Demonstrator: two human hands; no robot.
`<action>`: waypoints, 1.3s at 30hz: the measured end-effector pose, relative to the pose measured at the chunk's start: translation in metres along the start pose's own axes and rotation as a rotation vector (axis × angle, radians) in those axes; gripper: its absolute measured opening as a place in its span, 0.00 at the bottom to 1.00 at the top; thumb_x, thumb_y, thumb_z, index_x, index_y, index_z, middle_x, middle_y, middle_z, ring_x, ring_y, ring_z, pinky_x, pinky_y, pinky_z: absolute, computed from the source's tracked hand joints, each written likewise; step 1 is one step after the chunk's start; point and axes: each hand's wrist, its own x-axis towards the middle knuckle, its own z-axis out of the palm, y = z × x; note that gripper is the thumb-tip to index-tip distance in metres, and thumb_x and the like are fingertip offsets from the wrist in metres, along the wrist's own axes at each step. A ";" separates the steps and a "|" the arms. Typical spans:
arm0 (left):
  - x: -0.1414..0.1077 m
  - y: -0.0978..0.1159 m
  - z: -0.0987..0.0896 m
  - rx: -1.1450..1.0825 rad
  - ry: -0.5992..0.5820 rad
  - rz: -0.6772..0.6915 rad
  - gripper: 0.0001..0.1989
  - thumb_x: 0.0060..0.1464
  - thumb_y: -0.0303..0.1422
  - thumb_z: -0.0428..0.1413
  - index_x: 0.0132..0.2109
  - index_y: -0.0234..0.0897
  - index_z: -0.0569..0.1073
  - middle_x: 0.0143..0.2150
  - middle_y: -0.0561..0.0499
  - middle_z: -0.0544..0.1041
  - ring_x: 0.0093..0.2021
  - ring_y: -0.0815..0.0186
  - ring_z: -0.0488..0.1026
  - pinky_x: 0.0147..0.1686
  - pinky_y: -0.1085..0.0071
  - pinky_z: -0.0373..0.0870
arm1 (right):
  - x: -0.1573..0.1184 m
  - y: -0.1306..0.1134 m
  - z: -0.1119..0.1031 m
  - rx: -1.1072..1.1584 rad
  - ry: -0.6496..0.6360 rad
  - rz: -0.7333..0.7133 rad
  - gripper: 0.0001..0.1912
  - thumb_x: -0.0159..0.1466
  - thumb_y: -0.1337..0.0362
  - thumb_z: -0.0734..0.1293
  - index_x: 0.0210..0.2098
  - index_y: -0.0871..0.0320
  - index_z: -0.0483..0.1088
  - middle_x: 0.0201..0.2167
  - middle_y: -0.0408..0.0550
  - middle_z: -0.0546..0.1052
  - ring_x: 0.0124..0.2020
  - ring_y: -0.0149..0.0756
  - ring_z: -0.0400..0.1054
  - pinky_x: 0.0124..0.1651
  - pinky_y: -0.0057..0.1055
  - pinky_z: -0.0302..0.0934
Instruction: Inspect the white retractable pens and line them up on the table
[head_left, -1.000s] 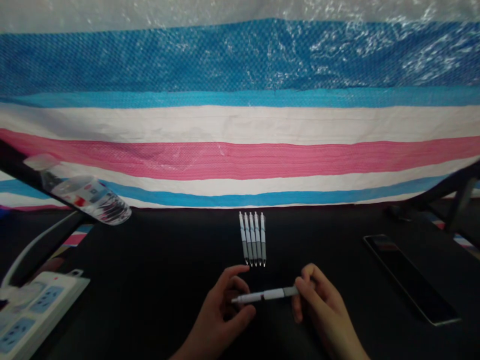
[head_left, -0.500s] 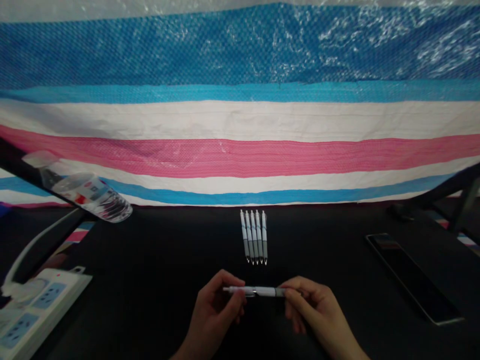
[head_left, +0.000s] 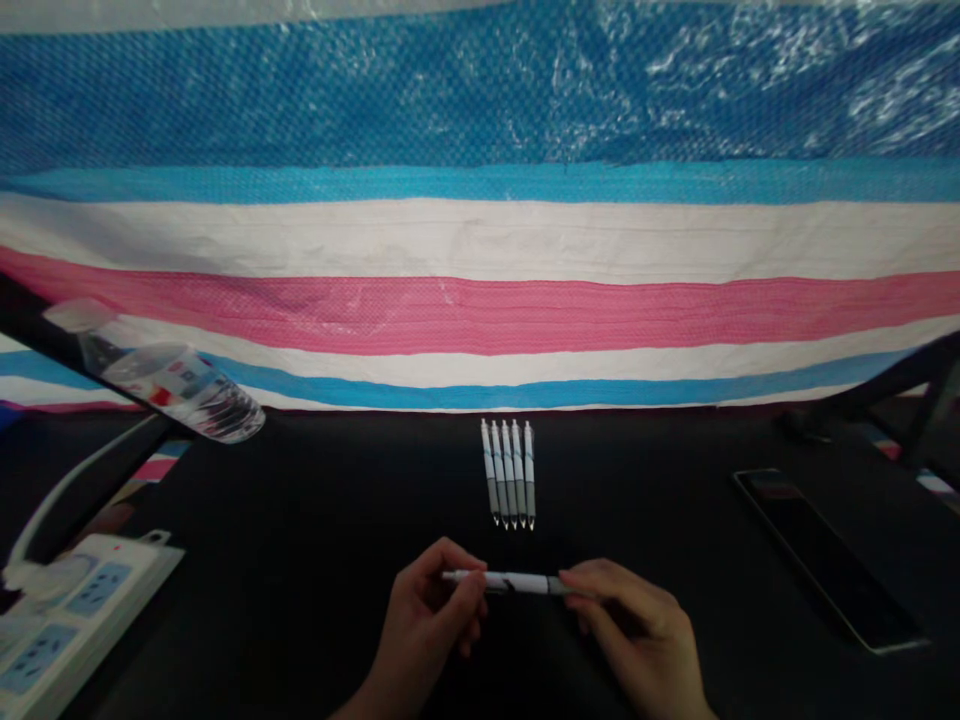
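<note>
A white and grey pen [head_left: 525, 582] lies level between my two hands, just above the black table. My left hand [head_left: 433, 612] is closed around its push-button end, thumb and fingers pinching the white barrel near the clip. At the other end, my right hand [head_left: 636, 620] pinches the grey grip; the tip is hidden behind its fingers. Beyond the hands, several matching pens [head_left: 508, 475] lie side by side on the table, their tips toward me.
A black phone [head_left: 829, 560] lies at the right. At the left are a white power strip [head_left: 82, 610] with a cable plugged in and a clear water bottle [head_left: 180, 385]. A striped plastic sheet [head_left: 480, 310] hangs behind the black table [head_left: 337, 500].
My right hand has turned slightly and its fingers have shifted on the grey grip. The pen has rolled a little, with its clip less visible. The row of pens has not moved.
</note>
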 end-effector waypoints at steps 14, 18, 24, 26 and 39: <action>0.006 -0.002 -0.006 -0.018 0.009 0.097 0.15 0.53 0.43 0.63 0.38 0.35 0.77 0.26 0.52 0.74 0.23 0.70 0.70 0.21 0.77 0.66 | 0.009 -0.006 -0.007 0.252 -0.237 0.397 0.24 0.66 0.44 0.62 0.31 0.59 0.72 0.23 0.45 0.74 0.19 0.28 0.63 0.22 0.24 0.54; 0.006 -0.004 -0.007 -0.013 0.010 0.105 0.14 0.54 0.43 0.62 0.39 0.36 0.77 0.26 0.53 0.74 0.24 0.70 0.70 0.22 0.77 0.66 | 0.011 -0.005 -0.007 0.214 -0.212 0.460 0.25 0.65 0.43 0.63 0.25 0.58 0.69 0.18 0.42 0.70 0.17 0.27 0.60 0.21 0.24 0.51; 0.007 -0.001 -0.006 -0.015 0.022 0.099 0.14 0.53 0.43 0.63 0.39 0.36 0.77 0.26 0.53 0.74 0.24 0.70 0.70 0.22 0.76 0.66 | 0.012 -0.002 -0.005 0.288 -0.217 0.499 0.28 0.64 0.40 0.61 0.28 0.60 0.71 0.20 0.45 0.72 0.16 0.26 0.61 0.19 0.24 0.47; 0.007 -0.001 -0.006 -0.021 0.025 0.094 0.15 0.53 0.43 0.63 0.39 0.36 0.77 0.26 0.52 0.74 0.24 0.70 0.70 0.22 0.76 0.67 | 0.012 -0.001 -0.006 0.282 -0.222 0.502 0.29 0.64 0.40 0.61 0.25 0.60 0.69 0.17 0.43 0.70 0.15 0.25 0.60 0.19 0.24 0.48; 0.008 -0.002 -0.006 -0.040 0.042 0.098 0.16 0.52 0.44 0.63 0.39 0.35 0.77 0.26 0.52 0.75 0.24 0.69 0.70 0.22 0.76 0.67 | 0.013 -0.002 -0.009 0.372 -0.138 0.500 0.22 0.61 0.44 0.68 0.36 0.58 0.70 0.25 0.43 0.74 0.18 0.26 0.63 0.18 0.22 0.48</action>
